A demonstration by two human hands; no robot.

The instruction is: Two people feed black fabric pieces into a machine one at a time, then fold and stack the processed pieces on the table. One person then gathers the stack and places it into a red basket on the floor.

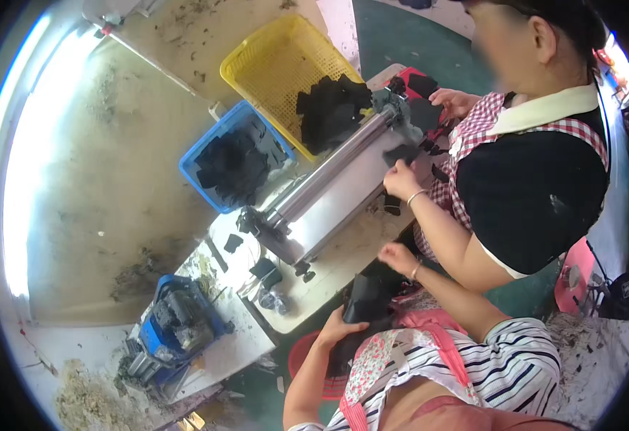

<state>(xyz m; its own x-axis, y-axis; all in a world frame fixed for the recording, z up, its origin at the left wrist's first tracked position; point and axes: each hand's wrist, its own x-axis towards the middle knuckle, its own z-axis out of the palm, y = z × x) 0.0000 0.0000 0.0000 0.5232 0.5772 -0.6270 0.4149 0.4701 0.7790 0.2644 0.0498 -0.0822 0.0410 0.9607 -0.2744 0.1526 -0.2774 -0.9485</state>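
Note:
Low in front of my body, my left hand (340,327) grips a stack of thin black pieces (368,300), flat like leather or cloth. Curled fingers show on my right hand (398,257), raised above and to the right of that stack by the table's near edge; whether anything is pinched there is too small to tell. Across from it stands a machine with a long metal roller (329,170) and a pale flat bed (343,188). Below my left hand, a red basket (304,363) is partly hidden by my arm.
Beside me, a co-worker (537,194) holds a black piece (401,154) at the machine. Behind it stand a blue basket (194,181) and a yellow basket (257,54) of black pieces. A blue machine (178,320) sits far left; a small clear bag (275,302) lies on the table.

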